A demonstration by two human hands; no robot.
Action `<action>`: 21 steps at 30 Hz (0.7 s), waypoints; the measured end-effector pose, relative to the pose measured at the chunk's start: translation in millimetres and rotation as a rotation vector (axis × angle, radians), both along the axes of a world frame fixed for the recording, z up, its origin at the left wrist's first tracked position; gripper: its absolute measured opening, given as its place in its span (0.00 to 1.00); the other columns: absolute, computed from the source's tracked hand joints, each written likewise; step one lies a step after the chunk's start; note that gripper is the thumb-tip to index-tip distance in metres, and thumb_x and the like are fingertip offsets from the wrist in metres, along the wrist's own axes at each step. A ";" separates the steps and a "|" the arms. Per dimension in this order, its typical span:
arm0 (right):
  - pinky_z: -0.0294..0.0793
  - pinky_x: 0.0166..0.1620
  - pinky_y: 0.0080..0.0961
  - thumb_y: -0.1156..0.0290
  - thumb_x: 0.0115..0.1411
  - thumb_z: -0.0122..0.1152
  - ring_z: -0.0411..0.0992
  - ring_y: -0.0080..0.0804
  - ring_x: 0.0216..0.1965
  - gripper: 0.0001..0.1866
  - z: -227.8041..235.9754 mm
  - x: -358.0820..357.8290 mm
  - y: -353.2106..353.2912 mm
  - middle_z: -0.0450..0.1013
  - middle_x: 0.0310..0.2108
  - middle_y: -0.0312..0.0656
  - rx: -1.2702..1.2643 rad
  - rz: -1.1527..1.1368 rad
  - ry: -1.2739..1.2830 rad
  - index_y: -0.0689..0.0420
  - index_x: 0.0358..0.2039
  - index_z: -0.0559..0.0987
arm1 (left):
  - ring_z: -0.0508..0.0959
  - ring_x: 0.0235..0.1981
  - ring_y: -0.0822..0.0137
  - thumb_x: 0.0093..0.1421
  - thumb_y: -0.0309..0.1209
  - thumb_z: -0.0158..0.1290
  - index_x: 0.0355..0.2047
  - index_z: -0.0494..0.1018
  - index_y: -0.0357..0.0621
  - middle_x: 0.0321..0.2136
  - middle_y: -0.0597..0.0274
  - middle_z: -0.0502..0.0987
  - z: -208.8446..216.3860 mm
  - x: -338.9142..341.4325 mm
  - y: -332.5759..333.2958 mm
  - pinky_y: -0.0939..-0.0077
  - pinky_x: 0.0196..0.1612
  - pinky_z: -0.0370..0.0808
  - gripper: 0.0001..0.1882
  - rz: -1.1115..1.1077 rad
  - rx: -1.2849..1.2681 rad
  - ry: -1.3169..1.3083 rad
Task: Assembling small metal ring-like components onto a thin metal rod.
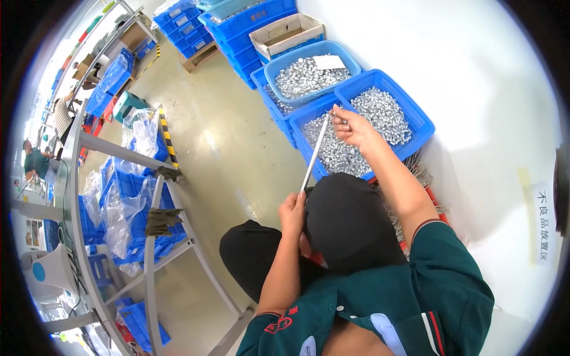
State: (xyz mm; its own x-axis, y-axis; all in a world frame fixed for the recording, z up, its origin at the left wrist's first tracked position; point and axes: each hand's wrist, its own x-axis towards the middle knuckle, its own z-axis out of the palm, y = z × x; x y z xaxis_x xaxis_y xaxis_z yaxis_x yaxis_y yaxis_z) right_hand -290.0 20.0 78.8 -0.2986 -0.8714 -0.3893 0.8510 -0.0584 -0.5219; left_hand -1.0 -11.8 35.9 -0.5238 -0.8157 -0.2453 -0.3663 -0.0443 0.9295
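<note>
My left hand [292, 212] is closed round the lower end of a slim silvery metal rod [316, 151], close to my knee. The rod slants up and away to the right. At its far end, the thumb and fingertips of my right hand [351, 127] are pinched together; small metal pieces show in its curled fingers, too small to name exactly. Beneath this hand is a blue two-part basket [423, 118]. Its compartments hold many small silvery metal fittings [383, 113]. Whether a fitting sits on the rod's tip is too small to tell.
A light-blue tub [271, 70] of similar fittings, with a white paper on top, stands beyond the basket. Behind it are a carton [291, 32] and stacked blue crates [240, 44]. Metal rods [418, 172] lie right of my leg. A grey metal frame [151, 267] stands left.
</note>
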 end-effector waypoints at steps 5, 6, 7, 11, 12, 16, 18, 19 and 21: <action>0.47 0.12 0.08 0.63 0.55 0.58 0.52 0.12 0.12 0.13 4.9 3.4 -9.2 0.59 0.15 0.30 0.072 -0.007 0.030 0.61 0.30 0.71 | 0.63 0.17 0.76 0.57 0.41 0.50 0.21 0.70 0.36 0.11 0.64 0.65 -7.5 0.9 0.6 0.76 0.22 0.63 0.18 -0.024 -0.012 0.020; 0.47 0.12 0.08 0.63 0.55 0.58 0.52 0.12 0.12 0.13 4.1 3.5 -9.5 0.59 0.15 0.30 0.073 -0.006 0.032 0.61 0.30 0.71 | 0.63 0.17 0.76 0.57 0.41 0.50 0.21 0.70 0.36 0.11 0.64 0.65 -5.1 -0.1 1.3 0.76 0.22 0.63 0.18 -0.023 -0.010 0.021; 0.47 0.12 0.07 0.63 0.54 0.59 0.52 0.13 0.13 0.13 3.0 4.1 -9.6 0.59 0.16 0.30 0.060 0.008 0.014 0.61 0.31 0.72 | 0.61 0.18 0.78 0.57 0.39 0.50 0.21 0.70 0.35 0.13 0.69 0.64 -2.4 -0.8 2.3 0.79 0.22 0.61 0.17 -0.022 -0.004 0.016; 0.48 0.12 0.07 0.65 0.54 0.60 0.54 0.13 0.14 0.13 2.4 8.3 -11.6 0.59 0.17 0.30 -0.001 -0.015 0.086 0.63 0.31 0.72 | 0.64 0.17 0.75 0.58 0.41 0.48 0.22 0.70 0.37 0.12 0.62 0.65 -3.0 0.8 1.1 0.75 0.22 0.63 0.18 -0.029 -0.034 -0.008; 0.48 0.12 0.07 0.65 0.54 0.60 0.54 0.13 0.14 0.13 3.8 7.9 -10.5 0.59 0.17 0.30 0.000 -0.015 0.086 0.63 0.31 0.72 | 0.64 0.17 0.75 0.58 0.41 0.48 0.22 0.70 0.37 0.12 0.62 0.65 -0.4 0.7 1.3 0.75 0.22 0.63 0.18 -0.030 -0.032 -0.008; 0.49 0.13 0.07 0.66 0.55 0.57 0.53 0.12 0.14 0.12 16.1 6.8 -7.3 0.59 0.16 0.29 0.042 0.051 0.365 0.63 0.31 0.73 | 0.62 0.16 0.74 0.58 0.41 0.48 0.21 0.68 0.36 0.11 0.62 0.64 4.9 1.0 2.0 0.75 0.22 0.62 0.18 -0.008 -0.017 -0.052; 0.47 0.13 0.09 0.65 0.56 0.56 0.52 0.11 0.12 0.12 24.3 15.0 -10.8 0.58 0.16 0.28 0.052 0.004 0.329 0.62 0.31 0.73 | 0.62 0.16 0.74 0.58 0.40 0.48 0.21 0.68 0.36 0.11 0.62 0.63 5.1 0.8 1.6 0.75 0.21 0.62 0.18 -0.004 -0.023 -0.043; 0.47 0.13 0.09 0.64 0.56 0.56 0.52 0.12 0.12 0.12 24.5 19.2 -11.4 0.59 0.16 0.28 0.036 -0.019 0.283 0.62 0.31 0.73 | 0.62 0.16 0.75 0.57 0.40 0.49 0.20 0.68 0.36 0.11 0.63 0.64 5.5 0.4 1.3 0.75 0.21 0.62 0.18 -0.002 -0.035 -0.015; 0.47 0.13 0.10 0.65 0.56 0.55 0.52 0.12 0.12 0.11 23.5 23.7 -11.3 0.60 0.16 0.29 -0.016 -0.049 0.259 0.61 0.31 0.73 | 0.62 0.17 0.75 0.57 0.39 0.49 0.19 0.68 0.36 0.12 0.64 0.64 2.9 0.6 0.7 0.75 0.21 0.62 0.18 0.000 -0.053 0.014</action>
State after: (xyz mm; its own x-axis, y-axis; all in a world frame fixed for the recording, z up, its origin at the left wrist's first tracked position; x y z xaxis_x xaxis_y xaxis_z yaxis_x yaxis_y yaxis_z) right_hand -266.3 8.6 102.3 -0.4281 -0.8590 -0.2806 0.6854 -0.1063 -0.7204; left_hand -0.4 -11.2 38.9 -0.5268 -0.8276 -0.1939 -0.3531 0.0055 0.9356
